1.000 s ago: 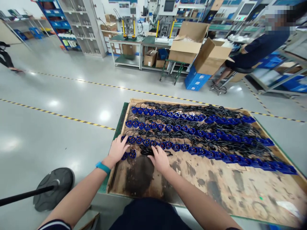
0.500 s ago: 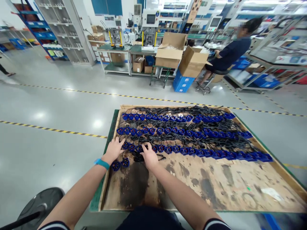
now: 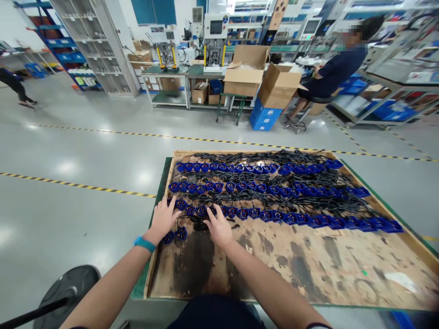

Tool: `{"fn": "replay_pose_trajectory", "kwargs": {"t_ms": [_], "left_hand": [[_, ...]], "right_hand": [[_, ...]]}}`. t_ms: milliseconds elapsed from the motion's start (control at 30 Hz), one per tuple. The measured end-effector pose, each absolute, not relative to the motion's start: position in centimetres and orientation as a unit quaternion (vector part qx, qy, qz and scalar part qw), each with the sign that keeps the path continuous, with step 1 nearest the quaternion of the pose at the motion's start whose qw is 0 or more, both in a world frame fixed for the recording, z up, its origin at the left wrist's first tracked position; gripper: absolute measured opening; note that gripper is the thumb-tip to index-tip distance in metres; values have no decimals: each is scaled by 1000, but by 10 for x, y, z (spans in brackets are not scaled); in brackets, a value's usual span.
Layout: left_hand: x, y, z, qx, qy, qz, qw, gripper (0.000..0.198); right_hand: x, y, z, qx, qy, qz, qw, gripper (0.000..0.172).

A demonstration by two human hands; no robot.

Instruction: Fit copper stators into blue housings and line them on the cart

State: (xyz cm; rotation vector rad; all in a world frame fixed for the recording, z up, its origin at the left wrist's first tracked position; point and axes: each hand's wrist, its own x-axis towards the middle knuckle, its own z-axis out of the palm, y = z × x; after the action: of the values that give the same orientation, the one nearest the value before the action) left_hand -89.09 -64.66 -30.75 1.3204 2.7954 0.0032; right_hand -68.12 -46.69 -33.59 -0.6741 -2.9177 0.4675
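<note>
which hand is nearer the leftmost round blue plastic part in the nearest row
Left: left hand is just beyond the part; right hand is farther off, to its right.

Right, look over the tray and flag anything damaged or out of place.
The wooden tray is blotched: a large dark stain spreads over pale wood at its near left. Toward the right, a white patch and small green spot stand out, away from the blue parts; what they are, I can't tell.

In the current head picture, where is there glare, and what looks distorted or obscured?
Head view: bright glare patches on the grey floor, white glints on the far row of blue parts; same view, the grey shelf unit leans, likely wide-angle distortion; pixelation covers the face of the seated person.
</note>
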Motion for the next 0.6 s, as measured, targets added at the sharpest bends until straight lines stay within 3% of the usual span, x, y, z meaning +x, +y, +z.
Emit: {"fn": "replay_pose_trajectory", "kwargs": {"t_ms": [67, 133, 267, 400, 600], "left_hand": [[-873, -676, -310, 469, 881, 61, 9, 69], [-858, -703, -313, 526, 847, 78, 28, 69], [-851, -723, -320, 568, 819, 34, 72, 52], [-864, -714, -321, 543, 836, 6, 79, 49], [-844, -704, -323, 537, 841, 51, 45, 94]], "right_hand": [[-666, -469, -335, -171, -967, 167, 86, 45], [-656, -470, -333, -131, -976, 166, 56, 40], [-661, -466, -333, -107, -986, 120, -30, 21], [-674, -462, -334, -65, -991, 112, -43, 15], [-663, -462, -311, -94, -991, 85, -48, 12]]}}
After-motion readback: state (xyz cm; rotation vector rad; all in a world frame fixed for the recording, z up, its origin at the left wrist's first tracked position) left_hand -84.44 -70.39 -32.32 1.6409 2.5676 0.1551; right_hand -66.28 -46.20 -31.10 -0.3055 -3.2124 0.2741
